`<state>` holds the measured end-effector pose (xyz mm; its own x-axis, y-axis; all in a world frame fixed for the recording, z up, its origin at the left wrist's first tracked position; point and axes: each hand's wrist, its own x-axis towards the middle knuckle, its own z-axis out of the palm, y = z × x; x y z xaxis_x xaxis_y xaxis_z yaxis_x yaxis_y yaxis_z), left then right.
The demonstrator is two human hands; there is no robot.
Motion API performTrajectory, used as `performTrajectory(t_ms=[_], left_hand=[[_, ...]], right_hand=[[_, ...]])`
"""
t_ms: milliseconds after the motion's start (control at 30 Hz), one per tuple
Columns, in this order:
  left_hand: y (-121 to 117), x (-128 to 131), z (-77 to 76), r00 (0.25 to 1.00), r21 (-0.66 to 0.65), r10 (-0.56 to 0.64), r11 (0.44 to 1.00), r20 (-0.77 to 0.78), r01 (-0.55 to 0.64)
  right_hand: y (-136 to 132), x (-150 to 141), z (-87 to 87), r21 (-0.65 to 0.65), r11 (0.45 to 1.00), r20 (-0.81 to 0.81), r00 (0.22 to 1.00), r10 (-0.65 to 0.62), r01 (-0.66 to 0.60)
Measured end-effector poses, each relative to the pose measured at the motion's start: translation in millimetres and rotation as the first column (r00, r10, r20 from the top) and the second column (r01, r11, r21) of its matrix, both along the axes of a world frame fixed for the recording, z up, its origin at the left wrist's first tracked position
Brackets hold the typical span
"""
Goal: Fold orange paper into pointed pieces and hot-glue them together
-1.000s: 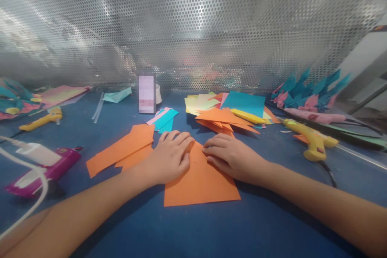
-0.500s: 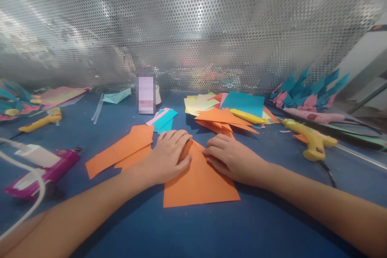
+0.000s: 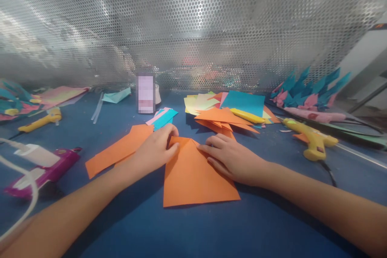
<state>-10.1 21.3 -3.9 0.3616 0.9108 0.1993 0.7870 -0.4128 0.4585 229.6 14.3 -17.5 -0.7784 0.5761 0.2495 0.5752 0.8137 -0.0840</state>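
Note:
A sheet of orange paper (image 3: 198,181) lies flat on the blue table in front of me, with its far right corner folded in. My left hand (image 3: 160,145) pinches the paper's far left corner between thumb and fingers, and that corner stands squared out. Across the slanted right edge, my right hand (image 3: 226,155) rests with its fingers stretched out on the sheet. To the left of the sheet, partly behind my left hand, are more orange paper pieces (image 3: 117,151).
Behind my hands lie an orange paper stack (image 3: 222,117) with a yellow cutter (image 3: 247,115), and blue and pink strips (image 3: 165,117). A yellow glue gun (image 3: 314,139) is at right. A magenta power strip (image 3: 57,173) with a white cable sits at left. A phone (image 3: 145,93) stands upright.
My left hand has shifted left, from pressing the folded left edge to pinching the corner, and the left flap has opened outward. My right hand stays nearly in place.

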Motion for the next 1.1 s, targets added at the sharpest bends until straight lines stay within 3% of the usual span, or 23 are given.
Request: performTrajectory(t_ms=[167,333,467,600,800,933,1100], left_hand=[[2.2,-7.1,0.6,0.995,-0.095,0.076,0.993,0.059,-0.07],[5.5,-11.7,-0.5,0.997,-0.15,0.058,0.988,0.059,-0.048],[6.2,-10.1,2.8,0.998,-0.069,-0.058,0.996,-0.037,0.055],[5.8,-6.5,-0.7,0.987,0.039,-0.157,0.987,-0.039,0.159],[6.8,-0.1,-11.2,0.978,0.07,-0.195,0.979,0.07,0.19],[6.7,3.5,-14.5,0.975,0.059,-0.198,0.979,0.099,0.193],[5.7,2.5,-15.6,0.957,0.129,-0.286,0.952,0.051,0.278]], right_hand=[[1.7,0.8,-1.2,0.017,0.999,-0.005,0.999,0.036,-0.036],[4.8,2.6,-5.6,-0.014,0.997,-0.022,0.997,0.079,-0.08],[5.1,2.6,-4.9,-0.058,0.996,-0.02,0.997,0.071,-0.072],[3.9,3.7,-1.1,-0.034,0.996,-0.047,0.996,0.082,-0.084],[5.1,5.1,7.2,0.001,0.99,-0.138,0.98,0.141,-0.142],[5.6,1.2,4.4,-0.012,0.996,-0.131,0.988,0.085,-0.088],[4.1,-0.1,-3.8,-0.048,0.998,-0.084,0.996,0.043,-0.047]])
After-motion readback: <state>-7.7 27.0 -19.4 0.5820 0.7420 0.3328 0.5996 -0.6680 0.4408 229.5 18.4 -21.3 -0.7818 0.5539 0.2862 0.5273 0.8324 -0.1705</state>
